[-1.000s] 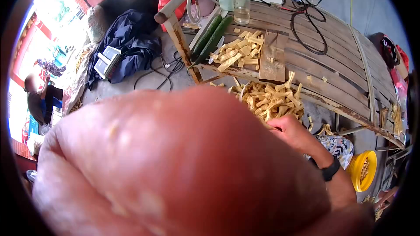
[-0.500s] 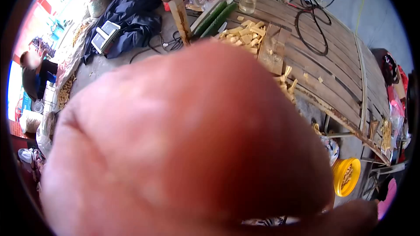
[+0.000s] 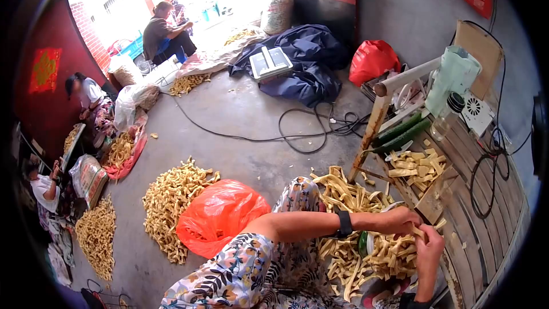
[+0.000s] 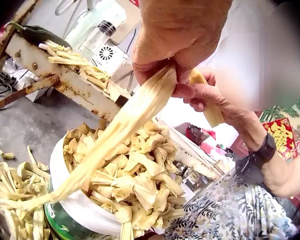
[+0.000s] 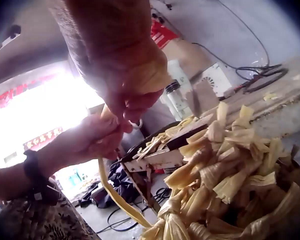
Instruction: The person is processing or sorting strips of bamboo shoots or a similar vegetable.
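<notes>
My left hand (image 3: 398,220) and right hand (image 3: 430,245) meet at the bench's near edge. Between left thumb and fingers I pinch a long, pale yellow, fibrous strip (image 4: 117,122), which hangs down past the tub in the left wrist view. Close beside it, my right hand grips a flat pale yellow end (image 4: 212,116). Below both hands stands a tub with a white rim (image 4: 60,165) and green side, heaped with knotted strips (image 4: 140,172). Loose long strips (image 3: 349,191) lie on the floor around it.
The slatted bench (image 3: 486,217) carries cut pieces (image 3: 420,166), cucumbers (image 3: 403,131), a lidded jar (image 3: 448,115) and a black cable (image 3: 477,186). A red plastic bag (image 3: 220,214) and a pile of knots (image 3: 174,200) lie on the floor at left. Several people sit farther off.
The blurred hand that filled the head view is gone from the foreground. The view has swung left, showing the floor piles and red bag; both hands now meet above the tub.
</notes>
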`<state>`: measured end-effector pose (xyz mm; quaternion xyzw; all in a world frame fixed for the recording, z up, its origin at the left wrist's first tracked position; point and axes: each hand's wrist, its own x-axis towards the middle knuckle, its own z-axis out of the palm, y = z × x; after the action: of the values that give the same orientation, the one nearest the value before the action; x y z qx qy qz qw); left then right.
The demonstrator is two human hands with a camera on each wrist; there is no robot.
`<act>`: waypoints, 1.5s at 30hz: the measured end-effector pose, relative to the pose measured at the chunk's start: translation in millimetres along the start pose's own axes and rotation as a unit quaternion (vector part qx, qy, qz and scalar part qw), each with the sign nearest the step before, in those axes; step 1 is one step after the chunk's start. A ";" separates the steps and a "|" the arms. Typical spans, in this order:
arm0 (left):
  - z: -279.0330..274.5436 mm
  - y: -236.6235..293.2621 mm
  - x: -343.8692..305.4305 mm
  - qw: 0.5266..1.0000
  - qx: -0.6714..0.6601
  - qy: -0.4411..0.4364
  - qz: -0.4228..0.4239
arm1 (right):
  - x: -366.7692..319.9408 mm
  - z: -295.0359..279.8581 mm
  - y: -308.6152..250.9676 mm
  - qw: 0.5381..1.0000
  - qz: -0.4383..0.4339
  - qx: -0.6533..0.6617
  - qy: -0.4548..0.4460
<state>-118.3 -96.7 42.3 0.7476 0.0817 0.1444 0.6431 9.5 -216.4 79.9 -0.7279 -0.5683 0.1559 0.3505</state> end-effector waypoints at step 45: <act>38.3 -61.9 27.0 0.917 -0.371 0.035 -0.142 | 5.0 11.4 24.1 0.983 -0.138 -0.058 0.104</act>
<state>-76.5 -114.4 -20.7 0.4306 0.1500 0.0973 0.8847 21.2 -210.5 56.1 -0.6742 -0.6316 -0.0033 0.3828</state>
